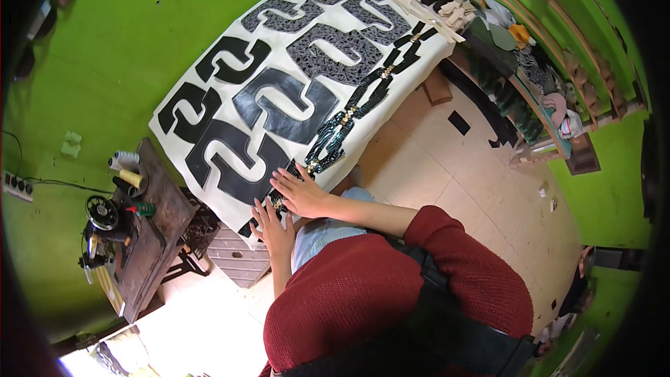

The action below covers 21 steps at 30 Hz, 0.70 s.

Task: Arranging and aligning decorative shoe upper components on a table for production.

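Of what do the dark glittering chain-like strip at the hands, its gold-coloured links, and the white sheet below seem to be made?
Dark chain-like strip: probably glossy beads or sequins, given its many small glints. Gold-coloured links: metallic finish, with bright reflections; metal or coated plastic. White sheet: likely matte fabric, as its surface shows no gloss.

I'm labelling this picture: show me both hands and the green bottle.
Left hand (278, 239), head view: its back.
Right hand (306, 195), head view: its back.
Green bottle (144, 209), head view: its body.

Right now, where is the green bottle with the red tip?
The green bottle is at the left of the head view, on the dark wooden table, just right of the black wheel.
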### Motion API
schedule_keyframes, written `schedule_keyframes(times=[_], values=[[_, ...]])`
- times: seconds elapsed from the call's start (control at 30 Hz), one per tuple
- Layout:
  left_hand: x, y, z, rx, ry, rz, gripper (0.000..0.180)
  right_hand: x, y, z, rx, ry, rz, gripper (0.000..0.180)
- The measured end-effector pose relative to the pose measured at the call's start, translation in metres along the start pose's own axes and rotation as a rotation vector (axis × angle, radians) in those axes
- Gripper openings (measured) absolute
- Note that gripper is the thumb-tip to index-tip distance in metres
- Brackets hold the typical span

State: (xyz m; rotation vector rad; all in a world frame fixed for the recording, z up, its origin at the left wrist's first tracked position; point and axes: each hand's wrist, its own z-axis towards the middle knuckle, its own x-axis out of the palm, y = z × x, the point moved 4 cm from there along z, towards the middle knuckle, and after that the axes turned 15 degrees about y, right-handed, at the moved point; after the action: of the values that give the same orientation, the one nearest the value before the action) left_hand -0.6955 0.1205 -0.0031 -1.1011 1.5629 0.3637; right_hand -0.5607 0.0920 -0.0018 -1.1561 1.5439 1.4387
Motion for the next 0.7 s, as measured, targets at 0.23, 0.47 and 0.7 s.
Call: schedule_keyframes(times=[0.23,0.47,0.7], values=[[-0.017,-0.016,-0.001,0.005,-0.069,-0.092,0.057,-0.024,-0.013,-0.008,-0.009,-0.135,0.127,0.044],[-0.02,-0.057,-0.001,0.094,-0.136,-0.06,0.065,-0.069,-0.068,-0.044,0.132,-0.202,0.343,0.029],[-0.018,-0.159,0.043,0.275,-0.184,-0.06,0.056,-0.104,-0.15,-0.106,0.21,-0.303,0.39,0.029]])
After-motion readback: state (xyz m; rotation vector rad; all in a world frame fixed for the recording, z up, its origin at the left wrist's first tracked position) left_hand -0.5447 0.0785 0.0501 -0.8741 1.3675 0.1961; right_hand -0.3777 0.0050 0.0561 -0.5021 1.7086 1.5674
